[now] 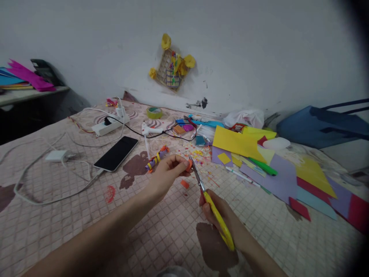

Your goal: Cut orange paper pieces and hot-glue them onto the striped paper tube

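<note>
Between the thumb and fingers of my left hand [172, 167] is a small orange paper piece [189, 166]. My right hand [217, 209] is closed round the yellow handles of a pair of scissors [216, 215]. The scissors' blades point up and away from me, their tips right beside the orange paper. On the cloth just below lies an orange paper scrap [185, 184]. Behind my left hand rests a purple paper roll [156, 159] with yellow bands and orange bits at its ends.
A phone [116, 154], a power strip [111, 125] and looping white cables lie to the left. Farther back are a glue gun [152, 130] and green tape [154, 112]. Coloured paper sheets [271, 181] spread over the right side, with a blue bag [323, 127] behind.
</note>
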{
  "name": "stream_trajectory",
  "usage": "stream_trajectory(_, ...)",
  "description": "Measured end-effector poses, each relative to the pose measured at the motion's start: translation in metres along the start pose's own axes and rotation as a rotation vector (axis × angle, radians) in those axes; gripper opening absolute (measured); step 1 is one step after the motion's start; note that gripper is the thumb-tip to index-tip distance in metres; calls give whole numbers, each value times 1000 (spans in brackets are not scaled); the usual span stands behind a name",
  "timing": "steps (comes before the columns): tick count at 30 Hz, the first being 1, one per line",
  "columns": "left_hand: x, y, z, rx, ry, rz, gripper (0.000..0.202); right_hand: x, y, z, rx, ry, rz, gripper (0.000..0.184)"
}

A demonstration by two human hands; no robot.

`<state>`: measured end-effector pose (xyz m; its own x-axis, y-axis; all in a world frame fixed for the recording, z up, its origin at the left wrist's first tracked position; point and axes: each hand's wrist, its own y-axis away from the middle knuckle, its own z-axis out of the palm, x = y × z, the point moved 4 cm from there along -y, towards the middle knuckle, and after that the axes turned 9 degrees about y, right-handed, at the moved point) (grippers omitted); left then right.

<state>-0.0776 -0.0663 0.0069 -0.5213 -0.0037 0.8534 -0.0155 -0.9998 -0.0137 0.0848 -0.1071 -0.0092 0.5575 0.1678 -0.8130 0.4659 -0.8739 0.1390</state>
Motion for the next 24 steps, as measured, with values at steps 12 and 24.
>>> stream_trajectory(12,-2,0,-1,10,6,3,15,8,-1,2,11,5,9,37)
stream_trajectory(24,-4,0,-1,13,-16,-14,17,14,-3,3,35,-110,31,52)
